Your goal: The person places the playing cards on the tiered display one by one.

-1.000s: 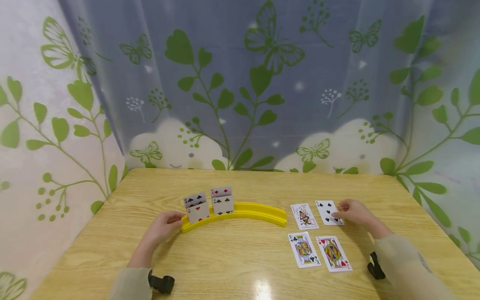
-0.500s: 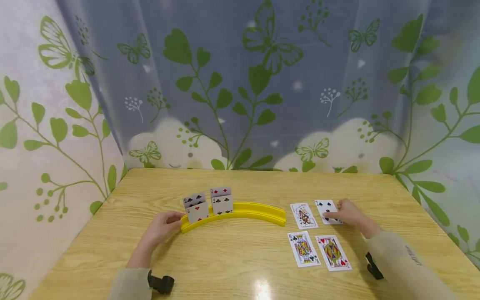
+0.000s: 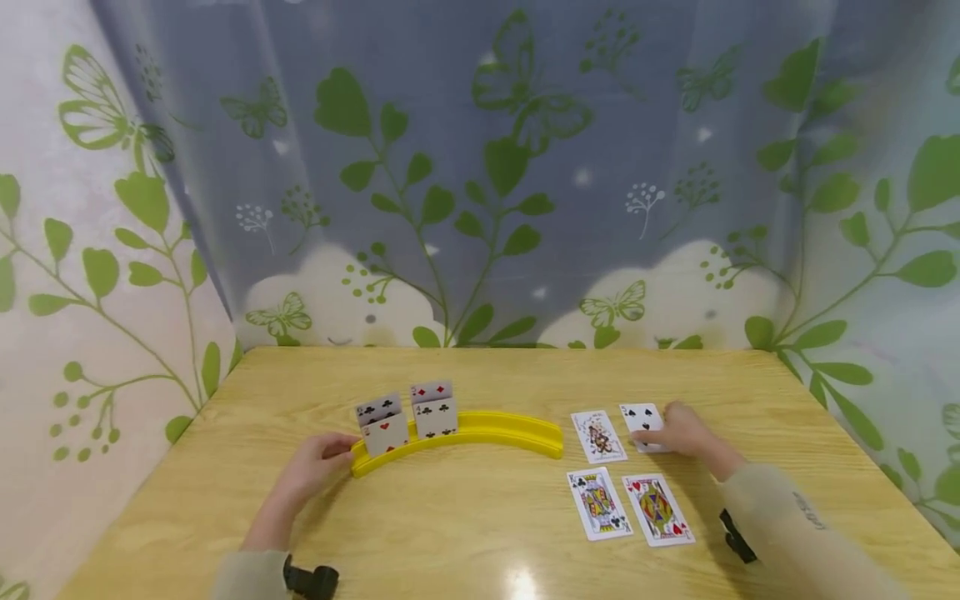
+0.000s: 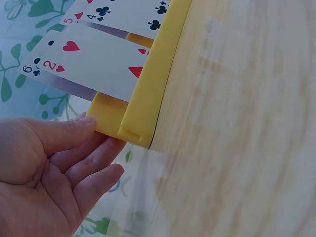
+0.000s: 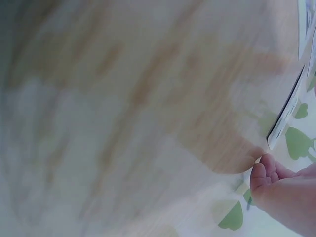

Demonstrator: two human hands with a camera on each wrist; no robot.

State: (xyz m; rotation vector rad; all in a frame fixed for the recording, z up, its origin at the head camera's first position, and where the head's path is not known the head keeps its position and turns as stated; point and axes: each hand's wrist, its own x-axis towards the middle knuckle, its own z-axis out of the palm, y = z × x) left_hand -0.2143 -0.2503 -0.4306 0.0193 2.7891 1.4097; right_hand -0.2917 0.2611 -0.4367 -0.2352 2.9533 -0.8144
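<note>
In the head view, my left hand point(image 3: 315, 471) holds the left end of a curved yellow playing-card holder point(image 3: 480, 427). In the left wrist view its thumb and index finger pinch that end. Two pairs of cards stand in the slot: a two of hearts point(image 4: 94, 61) before a six of clubs point(image 3: 378, 407), and a four of clubs point(image 3: 436, 417) before a red card point(image 3: 431, 391). At the right, my right hand point(image 3: 686, 433) is at the five of spades point(image 3: 640, 414), its thumb across the face and curled fingers at the right edge, partly hiding the card.
Beside the five of spades lie a joker point(image 3: 599, 437), a king of clubs point(image 3: 600, 503) and a jack of hearts point(image 3: 658, 510), all face up on the wooden table point(image 3: 435, 542). A patterned curtain point(image 3: 465, 208) stands behind the table's far edge.
My right hand has moved left over the five of spades, its thumb reaching farther across the face. The left hand stays on the holder. The head view has shifted slightly.
</note>
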